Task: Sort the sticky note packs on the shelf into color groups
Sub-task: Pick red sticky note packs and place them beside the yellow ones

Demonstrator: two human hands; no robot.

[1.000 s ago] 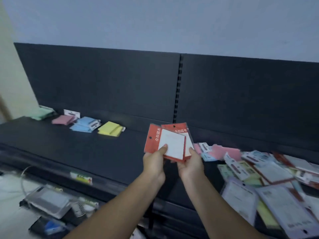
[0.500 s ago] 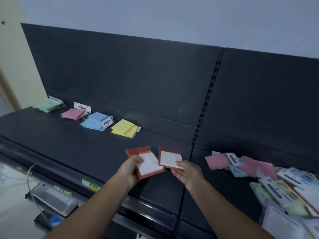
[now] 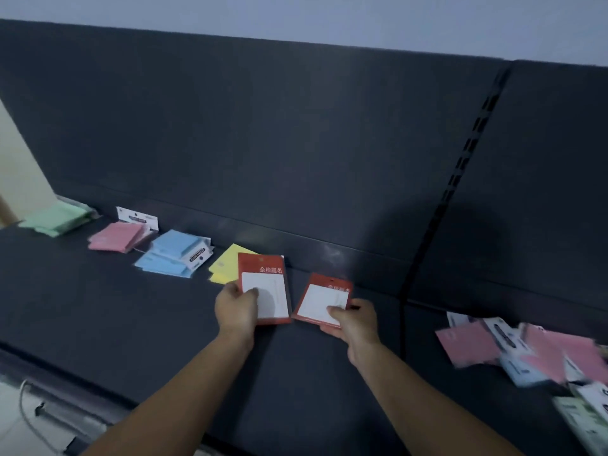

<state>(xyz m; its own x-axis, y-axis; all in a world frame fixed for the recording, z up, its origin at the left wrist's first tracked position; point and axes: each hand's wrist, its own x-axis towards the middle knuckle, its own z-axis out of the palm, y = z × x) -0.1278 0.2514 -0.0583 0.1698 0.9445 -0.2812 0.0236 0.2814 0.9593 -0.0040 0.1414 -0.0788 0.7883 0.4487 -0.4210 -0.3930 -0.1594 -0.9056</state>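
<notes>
My left hand [image 3: 236, 310] grips a red pack with white notes [image 3: 267, 284], held just right of the yellow pile [image 3: 224, 268] and partly covering it. In my right hand [image 3: 355, 321] is a second red and white pack [image 3: 324, 299], tilted, low over the dark shelf [image 3: 98, 307]. Along the shelf's back, from the left, lie a green pile [image 3: 56, 219], a pink pile [image 3: 115, 236], a blue pile [image 3: 174, 256] and the yellow one. A mixed heap of unsorted packs [image 3: 533, 353] covers the shelf at the right.
The dark back panel [image 3: 296, 143] rises behind the shelf, with a slotted upright [image 3: 460, 166] at the right. Below the shelf's front edge at the lower left are a cable and pale objects [image 3: 36, 413]. A white header card [image 3: 136, 218] stands behind the pink pile.
Both hands carried the two red packs down and leftward, from mid-air near the mixed heap to just right of the yellow pile. The packs separated, one per hand.
</notes>
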